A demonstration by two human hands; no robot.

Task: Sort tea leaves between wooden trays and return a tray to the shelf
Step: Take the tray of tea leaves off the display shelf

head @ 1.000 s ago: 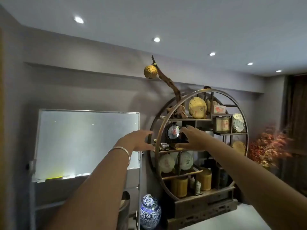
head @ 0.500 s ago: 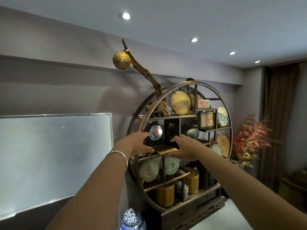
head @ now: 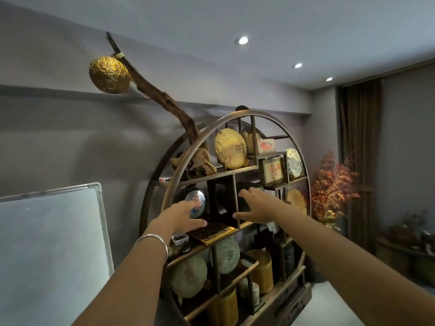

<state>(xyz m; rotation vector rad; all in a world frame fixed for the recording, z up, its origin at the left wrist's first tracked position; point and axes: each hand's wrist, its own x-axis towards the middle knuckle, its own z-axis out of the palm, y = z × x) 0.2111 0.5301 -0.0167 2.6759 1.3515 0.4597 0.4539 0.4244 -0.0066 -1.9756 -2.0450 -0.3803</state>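
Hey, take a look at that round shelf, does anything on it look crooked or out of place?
One thing: the flat wooden tray of dark tea leaves sits skewed on the round wooden shelf, one corner jutting past the front edge. The left hand rests at its back left corner; the right hand hovers apart, open.

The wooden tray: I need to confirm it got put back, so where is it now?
The wooden tray lies on the round shelf's middle board, below the round mirror, between both hands, left hand nearest.
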